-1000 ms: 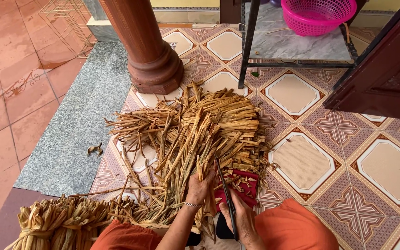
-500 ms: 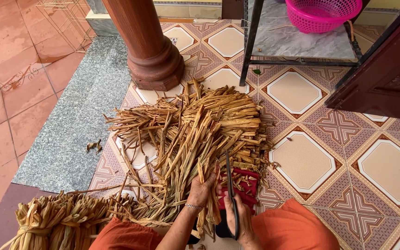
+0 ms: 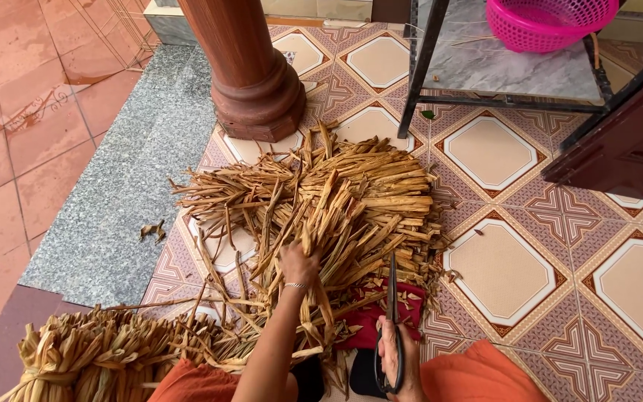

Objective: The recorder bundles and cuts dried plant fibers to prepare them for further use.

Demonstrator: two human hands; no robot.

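While the left hand [image 3: 299, 262] digs into the heap, its fingers are closed around a bunch of dried leaf strips [image 3: 334, 216] piled on the patterned tile floor [image 3: 500, 268], right in front of the knees. Down low, the right hand [image 3: 398, 356] grips a pair of black scissors [image 3: 392, 313] by the loops, blades together and pointing up over a red cloth [image 3: 372, 316]. Off to the left sits a tied bundle of strips [image 3: 91, 353], and a wooden column [image 3: 251, 67] stands beyond the pile.
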